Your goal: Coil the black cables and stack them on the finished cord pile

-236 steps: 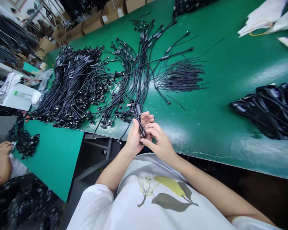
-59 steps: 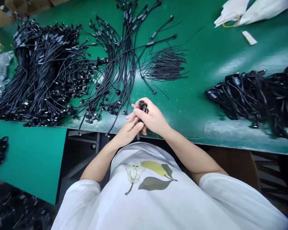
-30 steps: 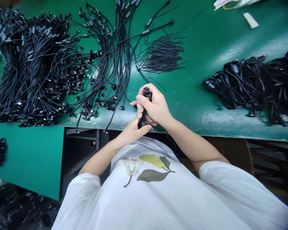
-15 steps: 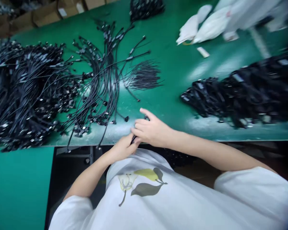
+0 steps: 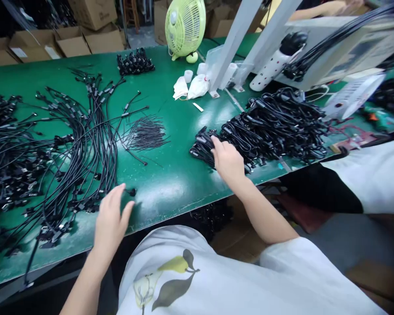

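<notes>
My right hand (image 5: 228, 161) reaches out to the right and lies on the near left end of a big pile of coiled black cables (image 5: 276, 127); its fingers stretch forward over the coils, and whatever is beneath the palm is hidden. My left hand (image 5: 110, 218) hovers over the front edge of the green table (image 5: 170, 183), fingers spread and holding nothing. It is right beside the plug ends of the loose black cables (image 5: 85, 144) fanned out on the left. A small heap of thin black ties (image 5: 146, 133) lies between the two hands, farther back.
A light green fan (image 5: 184, 26), white bags (image 5: 190, 86) and a slanted metal frame (image 5: 236, 39) stand at the back. A small black bundle (image 5: 134, 63) lies far back. Cardboard boxes (image 5: 68, 41) line the far edge. Another person's white sleeve (image 5: 374, 175) is at the right.
Both hands have left the cable they were coiling together. My right hand swung right onto the pile of coils, my left hand moved left towards the loose cables, and the view turned right.
</notes>
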{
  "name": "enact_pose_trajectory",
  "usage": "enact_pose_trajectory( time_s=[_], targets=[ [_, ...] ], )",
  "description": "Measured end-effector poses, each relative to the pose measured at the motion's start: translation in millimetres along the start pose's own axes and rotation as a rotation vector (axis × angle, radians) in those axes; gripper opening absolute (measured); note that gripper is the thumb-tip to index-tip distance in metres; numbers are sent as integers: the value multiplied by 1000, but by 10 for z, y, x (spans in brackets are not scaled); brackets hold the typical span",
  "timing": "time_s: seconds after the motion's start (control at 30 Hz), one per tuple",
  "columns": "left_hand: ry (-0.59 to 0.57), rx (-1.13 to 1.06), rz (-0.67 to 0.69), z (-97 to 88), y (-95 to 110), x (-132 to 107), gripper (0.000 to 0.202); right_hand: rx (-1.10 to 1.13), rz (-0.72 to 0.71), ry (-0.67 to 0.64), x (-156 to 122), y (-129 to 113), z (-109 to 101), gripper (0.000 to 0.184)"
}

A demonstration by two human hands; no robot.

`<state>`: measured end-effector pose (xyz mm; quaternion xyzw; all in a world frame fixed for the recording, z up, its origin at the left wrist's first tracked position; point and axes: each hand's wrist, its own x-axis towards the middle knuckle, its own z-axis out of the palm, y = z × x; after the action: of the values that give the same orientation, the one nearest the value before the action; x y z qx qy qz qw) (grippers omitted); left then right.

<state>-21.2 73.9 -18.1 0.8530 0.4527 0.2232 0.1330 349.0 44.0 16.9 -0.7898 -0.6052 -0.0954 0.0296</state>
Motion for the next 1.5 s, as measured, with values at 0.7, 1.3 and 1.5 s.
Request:
enact_pose_trajectory(
  time_s=[0.7, 1.3, 1.5],
  targets=[
    [-218, -31, -185, 74, -158, -152, 33, 338, -960, -233, 59, -2028, -1, 29],
    [89, 87, -614, -446, -1736, -200, 25, 428, -761, 77, 2407, -3207, 678, 21],
    [146, -14, -570, -449, -1649, -212, 27, 552, -820, 439, 2749, -2800, 277, 34]
  ],
)
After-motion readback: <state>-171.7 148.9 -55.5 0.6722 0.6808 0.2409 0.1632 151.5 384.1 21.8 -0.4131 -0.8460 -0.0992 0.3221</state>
